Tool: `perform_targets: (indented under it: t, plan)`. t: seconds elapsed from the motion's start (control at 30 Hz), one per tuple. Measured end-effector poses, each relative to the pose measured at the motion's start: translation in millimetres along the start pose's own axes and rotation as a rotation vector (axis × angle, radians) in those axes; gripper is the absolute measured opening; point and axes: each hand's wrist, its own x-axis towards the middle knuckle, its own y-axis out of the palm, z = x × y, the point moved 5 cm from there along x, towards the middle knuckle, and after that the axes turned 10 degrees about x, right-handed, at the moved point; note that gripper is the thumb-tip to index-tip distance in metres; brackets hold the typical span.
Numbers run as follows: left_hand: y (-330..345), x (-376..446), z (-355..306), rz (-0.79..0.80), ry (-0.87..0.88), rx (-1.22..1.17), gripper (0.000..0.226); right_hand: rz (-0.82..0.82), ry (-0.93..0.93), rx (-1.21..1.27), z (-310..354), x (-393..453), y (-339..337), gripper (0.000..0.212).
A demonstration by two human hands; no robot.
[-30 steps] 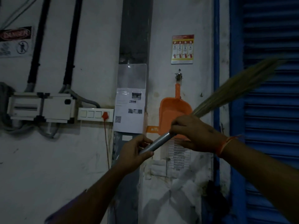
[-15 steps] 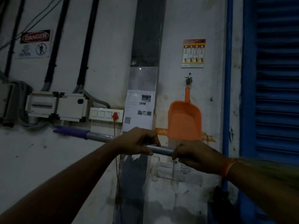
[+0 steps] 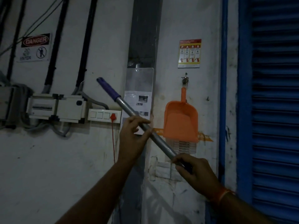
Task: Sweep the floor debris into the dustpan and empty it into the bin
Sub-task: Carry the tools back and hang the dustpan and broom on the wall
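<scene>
- Against a scuffed white wall, two hands hold one broom handle [image 3: 142, 125], a smooth grey metal tube with a purple cap at its upper left end, slanting down to the right; the bristles are out of sight.
- Left hand [image 3: 134, 135] pinches the tube near its middle, thumb under and fingers loosely over it.
- Right hand [image 3: 194, 172], an orange thread at the wrist, grips the lower part with fingers wrapped around it.
- One orange plastic dustpan [image 3: 181, 122] hangs mouth down by its handle from a hook [image 3: 185, 80] on the wall, just behind the tube and apart from both hands.
- One white switch plate [image 3: 104, 116] with a red plug, one grey breaker box [image 3: 56, 108], one danger sign [image 3: 34, 47] and one fire poster [image 3: 189, 53] line the wall.
- One blue ribbed shutter [image 3: 275, 102] fills the right edge.
</scene>
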Motion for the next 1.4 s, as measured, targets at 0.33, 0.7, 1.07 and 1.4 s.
perform_targets:
  t: [0.33,0.7,1.07,1.4]
  plan:
    - [72,-19,-14,0.113,-0.870,-1.042,0.034,-0.110,0.118,0.166,1,-22,6,0.023]
    - [101,-24,-46,0.272,-0.784,-1.012,0.025,-0.370,0.130,0.254,16,22,-84,0.016]
    - [129,-52,-88,0.524,-0.544,-0.689,0.022,-0.127,0.413,0.548,41,135,-91,0.009]
    - [97,39,-92,0.474,-0.263,-0.468,0.045,-0.174,0.389,0.729,19,104,-91,0.019]
